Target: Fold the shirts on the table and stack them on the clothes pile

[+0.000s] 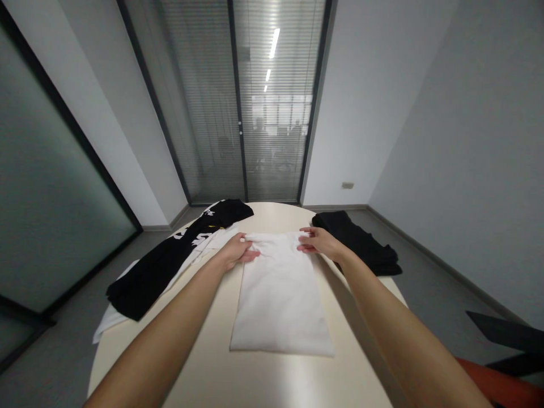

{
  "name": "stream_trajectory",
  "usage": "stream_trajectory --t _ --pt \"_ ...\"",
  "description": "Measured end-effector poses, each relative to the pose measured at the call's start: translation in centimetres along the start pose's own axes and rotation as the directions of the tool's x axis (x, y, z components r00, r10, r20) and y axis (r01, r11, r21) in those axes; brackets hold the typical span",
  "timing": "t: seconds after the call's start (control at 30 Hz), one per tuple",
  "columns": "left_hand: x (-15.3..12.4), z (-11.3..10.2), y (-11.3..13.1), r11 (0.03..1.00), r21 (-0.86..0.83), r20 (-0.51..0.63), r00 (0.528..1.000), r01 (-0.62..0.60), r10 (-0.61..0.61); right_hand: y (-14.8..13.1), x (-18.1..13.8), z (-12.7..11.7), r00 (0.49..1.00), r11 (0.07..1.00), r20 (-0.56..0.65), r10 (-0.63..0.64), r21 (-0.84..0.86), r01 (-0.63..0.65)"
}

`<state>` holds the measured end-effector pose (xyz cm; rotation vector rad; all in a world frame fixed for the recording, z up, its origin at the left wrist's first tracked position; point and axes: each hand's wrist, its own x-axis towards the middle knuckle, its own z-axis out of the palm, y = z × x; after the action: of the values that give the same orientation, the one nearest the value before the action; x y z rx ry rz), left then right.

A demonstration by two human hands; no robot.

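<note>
A white garment [280,306], folded into a long rectangle, lies on the pale table [204,379] in front of me. Its exact kind does not show. My left hand [238,251] grips the far left corner, the thumb above the cloth and the other fingers partly hidden. At the far right corner my right hand [318,242] pinches the cloth between thumb and fingers. The far edge is slightly bunched between both hands, while the near edge lies flat and straight.
Black garments with white print [170,260] lie over white cloth along the table's left edge. A stack of folded black clothes [361,243] sits at the right edge. An orange and black chair [501,379] stands at lower right. Beyond the table are glass doors [242,130].
</note>
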<state>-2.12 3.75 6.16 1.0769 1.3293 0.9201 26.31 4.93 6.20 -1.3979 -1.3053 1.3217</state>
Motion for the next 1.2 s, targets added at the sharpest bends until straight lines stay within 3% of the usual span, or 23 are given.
stream_trajectory --t 0.13,0.3,0.4,0.53,0.63,0.73,0.87,0.97,1.03,1.1,1.17,1.2 --pt "-1.9 -1.2 0.3 0.989 -0.144 0.079 0.995 -0.043 0.055 -1.6 -3.1 -0.6 0.993 0.994 0.089 -0.080 0.075 0.073" --pt "-5.1 -3.1 -1.0 0.958 -0.268 0.266 0.949 -0.097 0.170 -1.7 -8.1 -1.4 0.962 0.995 0.264 -0.074 -0.043 0.089" --pt "-7.2 -3.8 -1.7 0.977 -0.158 0.381 0.904 -0.142 0.193 -1.4 -10.7 -1.9 0.929 0.986 0.366 -0.057 -0.127 0.111" --pt "-9.1 -5.0 -2.5 0.975 0.034 0.540 0.825 -0.218 0.165 -1.0 -13.0 -2.2 0.820 0.940 0.567 -0.082 -0.229 0.253" --pt "-9.8 -5.7 -3.4 0.971 0.100 0.659 0.746 -0.220 0.101 -0.4 -13.8 -2.0 0.758 0.902 0.651 -0.044 -0.301 0.310" --pt "-10.5 -5.8 -4.4 0.927 0.228 0.708 0.705 -0.297 0.051 0.5 -14.4 -1.5 0.745 0.875 0.667 0.010 -0.366 0.316" --pt "-11.8 -5.7 -4.3 0.776 0.321 0.731 0.663 -0.543 0.162 1.1 -15.2 -1.3 0.721 0.811 0.692 0.033 -0.440 0.385" --pt "-12.6 -6.5 -2.5 0.771 0.327 0.789 0.607 -0.547 0.095 0.4 -16.1 -1.1 0.762 0.726 0.645 0.051 -0.548 0.416" --pt "-12.6 -7.0 -0.9 0.762 0.372 0.787 0.615 -0.530 0.044 -0.4 -16.7 -0.4 0.828 0.644 0.560 0.012 -0.638 0.422" --pt "-12.3 -6.8 0.1 0.698 0.438 0.716 0.690 -0.567 0.110 -1.0 -17.1 1.0 0.860 0.568 0.502 -0.088 -0.684 0.457" --pt "-11.6 -5.7 0.2 0.596 0.500 0.598 0.748 -0.629 0.287 -1.0 -17.3 2.8 0.830 0.500 0.521 -0.197 -0.675 0.542" --pt "-11.2 -4.8 -0.2 0.545 0.526 0.543 0.751 -0.653 0.375 -0.7 -17.3 3.7 0.798 0.465 0.555 -0.234 -0.657 0.593"
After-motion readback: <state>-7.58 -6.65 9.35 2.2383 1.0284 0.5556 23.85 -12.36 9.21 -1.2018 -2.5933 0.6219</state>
